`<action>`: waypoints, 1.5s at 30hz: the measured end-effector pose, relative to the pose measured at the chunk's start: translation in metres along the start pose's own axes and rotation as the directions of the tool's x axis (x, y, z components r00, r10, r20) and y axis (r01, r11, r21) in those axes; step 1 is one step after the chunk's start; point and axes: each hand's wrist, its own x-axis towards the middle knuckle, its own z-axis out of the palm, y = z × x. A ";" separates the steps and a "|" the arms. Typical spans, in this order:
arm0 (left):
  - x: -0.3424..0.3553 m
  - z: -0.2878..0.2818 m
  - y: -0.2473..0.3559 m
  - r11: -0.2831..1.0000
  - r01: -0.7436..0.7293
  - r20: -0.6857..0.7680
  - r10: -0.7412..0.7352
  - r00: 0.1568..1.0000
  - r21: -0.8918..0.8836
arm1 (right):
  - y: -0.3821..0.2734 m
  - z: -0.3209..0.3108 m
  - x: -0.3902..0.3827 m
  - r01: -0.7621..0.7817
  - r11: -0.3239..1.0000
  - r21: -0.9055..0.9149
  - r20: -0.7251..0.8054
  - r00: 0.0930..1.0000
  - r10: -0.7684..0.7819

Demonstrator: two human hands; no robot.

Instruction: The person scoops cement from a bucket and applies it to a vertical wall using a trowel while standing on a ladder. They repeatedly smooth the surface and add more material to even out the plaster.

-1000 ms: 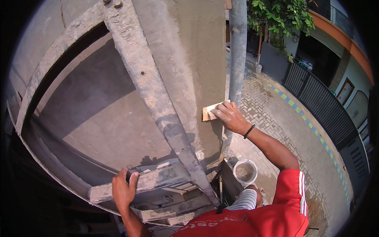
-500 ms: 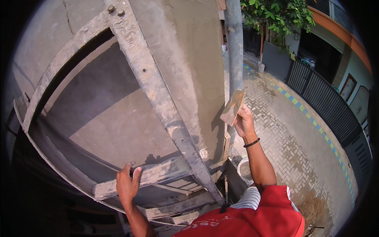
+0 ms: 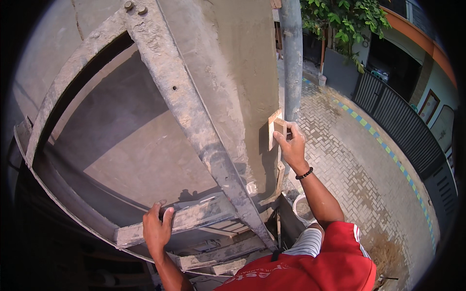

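My right hand (image 3: 292,145) grips a small wooden float (image 3: 271,127) upright at the right edge of the freshly plastered wall strip (image 3: 247,72), beside a grey vertical pipe (image 3: 291,68). My left hand (image 3: 155,227) holds the lower crossbar (image 3: 196,218) of a cement-spattered frame. A long diagonal beam (image 3: 182,106) of that frame crosses the wall between my hands and joins a curved member (image 3: 73,70) at the top left. Below my right forearm a white bucket (image 3: 303,206) with grey contents is partly hidden.
More dusty bars (image 3: 218,252) lie below the crossbar. Down to the right runs a paved lane (image 3: 335,160) with a blue and green kerb (image 3: 376,136), a dark slatted gate (image 3: 393,116), a house front and a leafy tree (image 3: 340,24).
The float was first on the wall, then lifted off with its face turned up, and is now upright back at the wall's edge. My left hand stays on the crossbar.
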 end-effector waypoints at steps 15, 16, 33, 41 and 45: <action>0.004 0.002 -0.009 0.998 -0.042 0.003 0.043 0.999 -0.055 | -0.041 0.015 0.023 0.402 0.894 -0.199 0.116 0.915 -0.386; 0.003 0.002 -0.006 0.999 -0.030 0.002 0.030 1.000 -0.030 | -0.049 -0.004 0.048 0.364 0.892 -0.268 0.115 0.931 -0.346; 0.002 -0.003 -0.001 1.000 -0.029 0.000 0.029 1.000 0.011 | 0.064 0.011 -0.071 0.322 0.927 -0.193 0.707 0.700 -0.096; -0.002 -0.007 0.000 1.000 -0.005 -0.013 0.005 1.000 -0.013 | -0.065 -0.031 0.035 -0.520 0.378 0.766 0.497 0.852 0.165; -0.003 -0.010 0.001 0.998 -0.002 -0.003 0.002 1.000 -0.069 | -0.117 -0.033 0.101 -0.052 0.874 0.483 0.097 0.995 0.006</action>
